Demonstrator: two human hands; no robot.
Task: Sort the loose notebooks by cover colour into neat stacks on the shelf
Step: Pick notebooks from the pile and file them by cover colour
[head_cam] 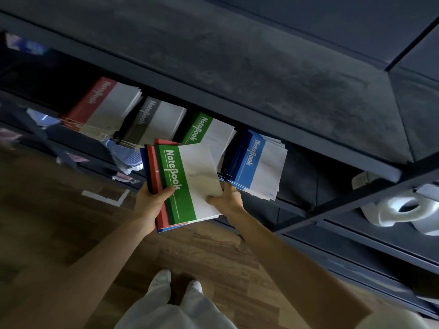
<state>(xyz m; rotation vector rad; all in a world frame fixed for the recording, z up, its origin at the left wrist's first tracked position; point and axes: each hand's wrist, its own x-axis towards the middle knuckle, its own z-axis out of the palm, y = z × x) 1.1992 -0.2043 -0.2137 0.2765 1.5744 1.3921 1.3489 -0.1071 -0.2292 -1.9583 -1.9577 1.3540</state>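
In the left hand [152,203], a green notebook [183,193] reads "NoteBook".

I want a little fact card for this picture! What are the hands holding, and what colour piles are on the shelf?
left hand: grips the held bundle of notebooks
right hand: pinches the top green notebook of that bundle
shelf piles, left to right in view: red stack, grey stack, green stack, blue stack
likely next: top green notebook goes onto the green stack
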